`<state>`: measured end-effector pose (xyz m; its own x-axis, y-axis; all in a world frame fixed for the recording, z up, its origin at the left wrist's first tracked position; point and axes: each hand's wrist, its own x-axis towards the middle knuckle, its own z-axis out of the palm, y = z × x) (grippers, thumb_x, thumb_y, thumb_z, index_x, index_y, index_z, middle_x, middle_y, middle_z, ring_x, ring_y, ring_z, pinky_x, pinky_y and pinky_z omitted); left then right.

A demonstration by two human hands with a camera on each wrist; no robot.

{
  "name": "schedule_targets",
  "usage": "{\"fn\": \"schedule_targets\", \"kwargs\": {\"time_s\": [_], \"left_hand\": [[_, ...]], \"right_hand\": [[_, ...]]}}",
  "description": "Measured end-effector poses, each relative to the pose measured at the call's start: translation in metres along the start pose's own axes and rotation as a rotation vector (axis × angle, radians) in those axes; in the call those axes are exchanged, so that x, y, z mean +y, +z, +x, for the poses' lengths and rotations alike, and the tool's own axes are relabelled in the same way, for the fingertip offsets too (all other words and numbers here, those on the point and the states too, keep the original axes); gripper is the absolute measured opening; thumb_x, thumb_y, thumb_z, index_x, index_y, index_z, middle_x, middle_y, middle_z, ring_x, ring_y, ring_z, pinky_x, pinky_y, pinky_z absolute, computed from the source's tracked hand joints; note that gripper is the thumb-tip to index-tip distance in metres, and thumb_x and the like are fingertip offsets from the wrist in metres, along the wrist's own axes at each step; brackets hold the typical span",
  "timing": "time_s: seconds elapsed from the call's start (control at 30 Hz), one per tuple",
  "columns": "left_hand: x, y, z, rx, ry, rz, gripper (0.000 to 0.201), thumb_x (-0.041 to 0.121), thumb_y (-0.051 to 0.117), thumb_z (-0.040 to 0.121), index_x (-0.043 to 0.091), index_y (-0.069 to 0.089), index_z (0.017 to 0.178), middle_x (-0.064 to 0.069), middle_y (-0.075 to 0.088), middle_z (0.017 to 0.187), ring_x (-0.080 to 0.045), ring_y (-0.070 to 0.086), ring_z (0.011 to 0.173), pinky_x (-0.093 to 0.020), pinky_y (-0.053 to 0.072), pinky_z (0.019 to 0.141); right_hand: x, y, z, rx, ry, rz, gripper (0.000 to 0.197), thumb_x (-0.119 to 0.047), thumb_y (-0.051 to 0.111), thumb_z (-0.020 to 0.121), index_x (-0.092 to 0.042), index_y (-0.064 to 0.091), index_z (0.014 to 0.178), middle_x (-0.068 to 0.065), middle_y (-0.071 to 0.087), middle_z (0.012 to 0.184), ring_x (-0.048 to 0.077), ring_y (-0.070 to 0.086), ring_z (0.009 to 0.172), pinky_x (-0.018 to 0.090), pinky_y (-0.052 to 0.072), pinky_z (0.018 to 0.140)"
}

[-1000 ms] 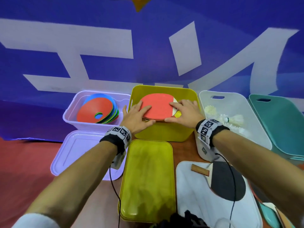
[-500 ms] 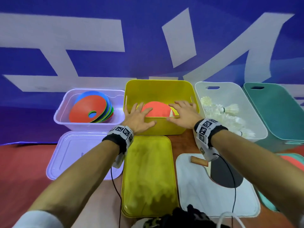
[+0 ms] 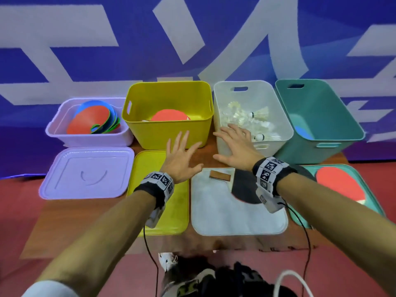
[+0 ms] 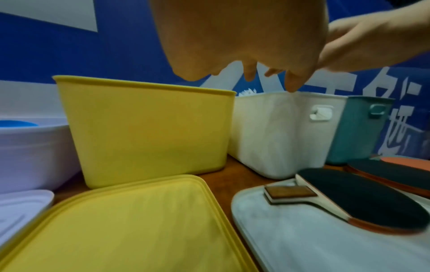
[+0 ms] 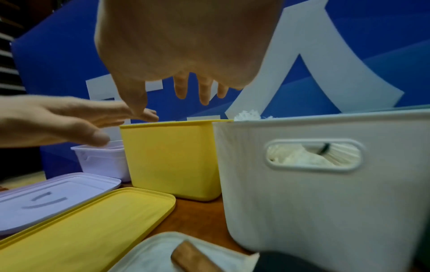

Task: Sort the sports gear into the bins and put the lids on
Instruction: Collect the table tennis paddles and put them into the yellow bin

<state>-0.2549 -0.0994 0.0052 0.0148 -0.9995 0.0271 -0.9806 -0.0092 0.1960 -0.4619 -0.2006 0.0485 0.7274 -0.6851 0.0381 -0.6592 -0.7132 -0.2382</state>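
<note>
A red paddle [image 3: 170, 116] lies inside the yellow bin [image 3: 169, 129]. My left hand [image 3: 181, 159] hovers open in front of that bin, above the far end of the yellow lid [image 3: 158, 219]. My right hand [image 3: 235, 146] is open too, fingers spread before the white bin [image 3: 246, 144] of shuttlecocks [image 3: 260, 113]. A black-faced paddle [image 3: 242, 187] lies on the white lid [image 3: 237, 215]; its wooden handle [image 3: 220, 178] points left. Another red paddle [image 3: 340, 187] rests on the teal lid [image 3: 372, 202]. Both hands hold nothing.
A lilac bin [image 3: 90, 138] of coloured disc cones [image 3: 94, 120] stands at the left, its lilac lid [image 3: 85, 173] in front. The teal bin [image 3: 317, 125] at the right holds a blue item [image 3: 303, 132]. A blue banner backs the table. Cables hang from my wrists.
Both hands let go of the red paddle in the yellow bin and drew back toward me, out of the bin. The head view pulled back, showing all the bins and lids.
</note>
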Motion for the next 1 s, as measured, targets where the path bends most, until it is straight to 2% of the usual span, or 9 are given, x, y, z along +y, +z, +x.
{"fn": "schedule_targets", "kwargs": {"time_s": [0.1, 0.17, 0.2, 0.3, 0.37, 0.5, 0.57, 0.83, 1.0], "left_hand": [[0.035, 0.023, -0.016, -0.064, -0.008, -0.011, 0.078, 0.072, 0.036, 0.082, 0.037, 0.023, 0.151, -0.004, -0.011, 0.164, -0.026, -0.014, 0.149, -0.057, -0.006, 0.118], [0.055, 0.036, -0.023, -0.118, -0.005, -0.016, 0.083, 0.074, 0.029, 0.078, 0.037, 0.022, 0.153, -0.004, -0.01, 0.164, -0.026, -0.013, 0.15, -0.056, -0.006, 0.117], [0.064, 0.042, -0.025, -0.153, -0.007, -0.011, 0.083, 0.073, 0.031, 0.079, 0.037, 0.021, 0.153, -0.005, -0.01, 0.164, -0.026, -0.013, 0.15, -0.055, -0.007, 0.117], [0.08, 0.056, -0.027, -0.243, -0.019, 0.021, 0.076, 0.066, 0.043, 0.088, 0.038, 0.017, 0.153, -0.006, -0.011, 0.164, -0.026, -0.014, 0.15, -0.053, -0.007, 0.118], [0.085, 0.064, -0.027, -0.276, -0.018, 0.028, 0.073, 0.062, 0.047, 0.091, 0.036, 0.019, 0.153, -0.006, -0.009, 0.164, -0.027, -0.012, 0.15, -0.052, -0.005, 0.119], [0.085, 0.08, -0.021, -0.313, -0.016, -0.017, 0.069, 0.059, 0.05, 0.09, 0.036, 0.024, 0.15, -0.006, -0.003, 0.164, -0.028, -0.008, 0.15, -0.051, -0.002, 0.119], [0.085, 0.086, -0.016, -0.33, -0.007, -0.02, 0.068, 0.059, 0.05, 0.09, 0.036, 0.025, 0.149, -0.005, -0.001, 0.164, -0.029, -0.007, 0.15, -0.053, 0.0, 0.12], [0.08, 0.104, 0.009, -0.435, 0.031, -0.057, 0.069, 0.054, 0.05, 0.092, 0.036, 0.021, 0.152, -0.004, -0.003, 0.164, -0.031, -0.009, 0.15, -0.055, 0.002, 0.119], [0.069, 0.117, 0.017, -0.561, 0.055, -0.097, 0.074, 0.052, 0.048, 0.094, 0.036, 0.008, 0.154, -0.001, -0.007, 0.164, -0.028, -0.012, 0.15, -0.055, 0.0, 0.117]], "right_hand": [[0.013, 0.004, -0.045, -0.003, -0.027, 0.055, 0.069, -0.056, 0.056, 0.087, -0.028, 0.037, 0.146, 0.001, 0.031, 0.155, 0.022, 0.014, 0.145, 0.043, 0.006, 0.113], [0.023, 0.008, -0.071, -0.01, -0.021, 0.072, 0.07, -0.059, 0.049, 0.084, -0.026, 0.041, 0.144, 0.002, 0.037, 0.15, 0.023, 0.023, 0.141, 0.043, 0.012, 0.111], [0.028, 0.012, -0.082, -0.02, -0.007, 0.081, 0.07, -0.06, 0.047, 0.083, -0.025, 0.042, 0.144, 0.002, 0.04, 0.148, 0.023, 0.027, 0.138, 0.042, 0.015, 0.11], [0.046, 0.03, -0.111, -0.059, 0.065, 0.085, 0.064, -0.049, 0.059, 0.086, -0.025, 0.042, 0.142, 0.001, 0.042, 0.145, 0.023, 0.032, 0.135, 0.04, 0.018, 0.106], [0.056, 0.043, -0.125, -0.115, 0.15, 0.069, 0.067, -0.049, 0.062, 0.085, -0.026, 0.039, 0.144, 0.001, 0.038, 0.148, 0.022, 0.028, 0.138, 0.042, 0.017, 0.109], [0.07, 0.064, -0.138, -0.278, 0.334, 0.068, 0.082, -0.054, 0.063, 0.084, -0.025, 0.024, 0.151, 0.008, 0.018, 0.157, 0.026, 0.01, 0.146, 0.051, 0.009, 0.117], [0.074, 0.071, -0.139, -0.324, 0.388, 0.059, 0.087, -0.055, 0.063, 0.084, -0.025, 0.019, 0.152, 0.01, 0.011, 0.159, 0.028, 0.005, 0.148, 0.052, 0.006, 0.118], [0.083, 0.095, -0.122, -0.446, 0.448, 0.015, 0.106, -0.067, 0.067, 0.074, -0.027, 0.01, 0.154, 0.014, -0.005, 0.161, 0.033, -0.005, 0.148, 0.059, 0.008, 0.116], [0.086, 0.104, -0.105, -0.515, 0.455, -0.032, 0.123, -0.075, 0.067, 0.066, -0.028, -0.003, 0.155, 0.015, -0.015, 0.16, 0.035, -0.012, 0.148, 0.061, 0.006, 0.115]]}}
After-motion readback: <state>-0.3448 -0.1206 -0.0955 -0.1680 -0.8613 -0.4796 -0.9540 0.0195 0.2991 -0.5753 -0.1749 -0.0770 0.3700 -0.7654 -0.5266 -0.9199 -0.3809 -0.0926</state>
